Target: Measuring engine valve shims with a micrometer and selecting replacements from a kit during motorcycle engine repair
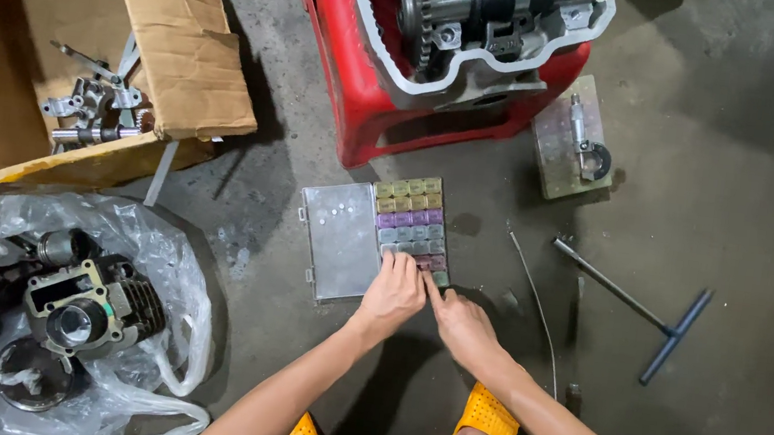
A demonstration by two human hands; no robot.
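A small compartment box [411, 220] lies open on the concrete floor, its clear lid [338, 239] folded out to the left. Its rows of little cells look yellow, purple and grey. My left hand [392, 295] rests on the box's near edge with fingertips in the grey cells. My right hand [462, 322] is just to its right, index finger stretched to the near right cells. Whether either hand pinches a small part is hidden by the fingers.
A red stool [354, 78] carries an engine cylinder head [488, 15] with a camshaft. A micrometer on a block [576, 137], a T-handle wrench [643, 315] and a thin wire [533, 302] lie right. A cardboard box [64, 64] of parts and a cylinder [86, 305] on plastic sit left.
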